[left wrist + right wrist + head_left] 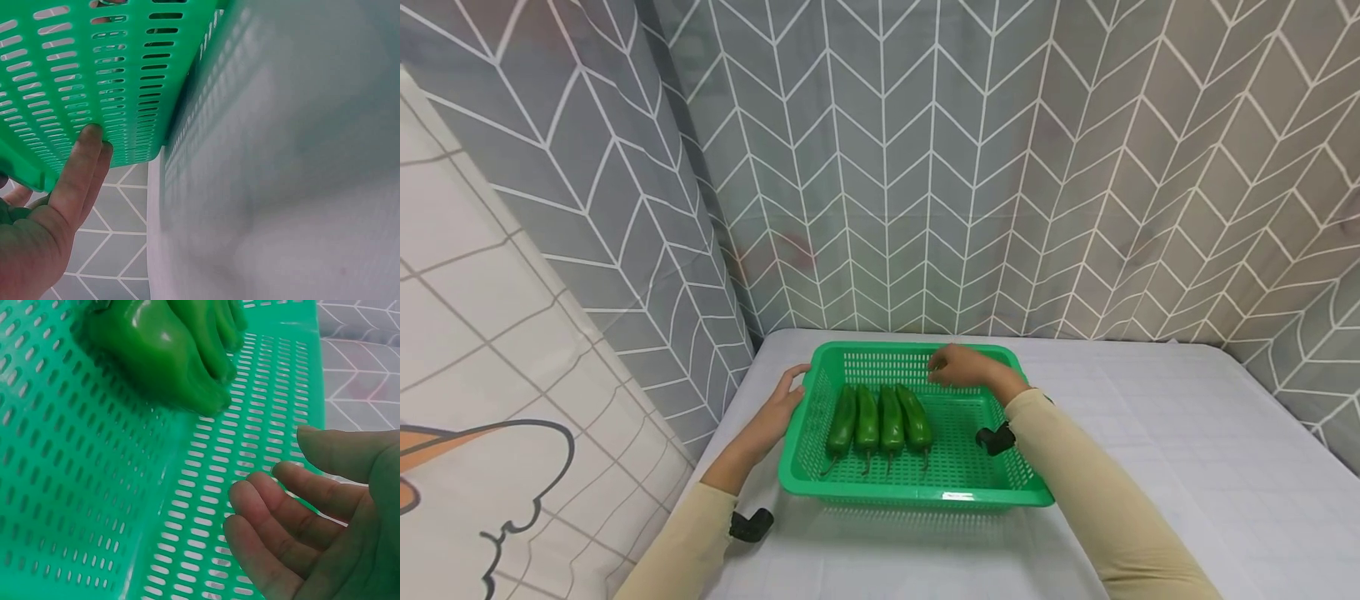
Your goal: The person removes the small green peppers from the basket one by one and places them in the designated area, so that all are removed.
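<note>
Several long green chili peppers [891, 421] lie side by side in the left half of a green plastic basket [917, 493], their stems toward the near side. My left hand [780, 410] holds the basket by its left rim; in the left wrist view, two fingers [78, 169] lie along the slotted outer wall. Over the basket's far right part is my right hand [962, 367], holding nothing. The right wrist view shows its fingers loosely bent and the thumb apart, beside the slotted wall, with the pepper tips [212, 400] a short way off.
The basket stands on a table with a white cloth [1150, 433], which extends to the right. Behind it hangs a grey curtain [887, 167] with a white zigzag pattern. A white grid-patterned cloth [497, 308] hangs at the left. Dark wrist cameras [751, 526] stick out from both wrists.
</note>
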Demonstrator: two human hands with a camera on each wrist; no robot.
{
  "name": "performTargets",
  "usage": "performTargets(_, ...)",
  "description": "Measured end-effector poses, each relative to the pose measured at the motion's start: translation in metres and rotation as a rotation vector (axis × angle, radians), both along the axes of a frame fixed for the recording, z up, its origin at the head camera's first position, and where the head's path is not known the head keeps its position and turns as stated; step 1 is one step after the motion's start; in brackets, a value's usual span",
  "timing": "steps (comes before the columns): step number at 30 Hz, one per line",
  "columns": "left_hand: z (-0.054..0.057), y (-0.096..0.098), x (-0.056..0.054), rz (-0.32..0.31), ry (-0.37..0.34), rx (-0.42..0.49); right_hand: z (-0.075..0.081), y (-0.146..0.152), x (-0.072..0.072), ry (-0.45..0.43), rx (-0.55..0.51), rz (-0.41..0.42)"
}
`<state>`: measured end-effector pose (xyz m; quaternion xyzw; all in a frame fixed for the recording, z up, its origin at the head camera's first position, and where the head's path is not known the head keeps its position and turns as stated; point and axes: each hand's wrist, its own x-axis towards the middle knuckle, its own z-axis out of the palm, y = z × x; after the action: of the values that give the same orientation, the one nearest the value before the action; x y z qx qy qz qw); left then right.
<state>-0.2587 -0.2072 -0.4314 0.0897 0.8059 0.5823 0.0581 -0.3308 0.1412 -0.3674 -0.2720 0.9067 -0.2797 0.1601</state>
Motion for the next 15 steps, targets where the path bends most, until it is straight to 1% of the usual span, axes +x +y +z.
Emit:
performTargets(4, 0.000, 0.000, 0.000, -0.009, 0.001, 0.009, -0.002, -0.004, 0.000, -0.003, 0.015, -0.005)
performTargets(9, -0.001, 0.000, 0.000, -0.007, 0.001, 0.006, -0.006, -0.009, 0.001, -0.025, 0.029, -0.034)
performTargets(15, 0.000, -0.001, 0.001, -0.006, 0.001, 0.010, -0.016, -0.017, 0.004, -0.029, 0.080, -0.035)
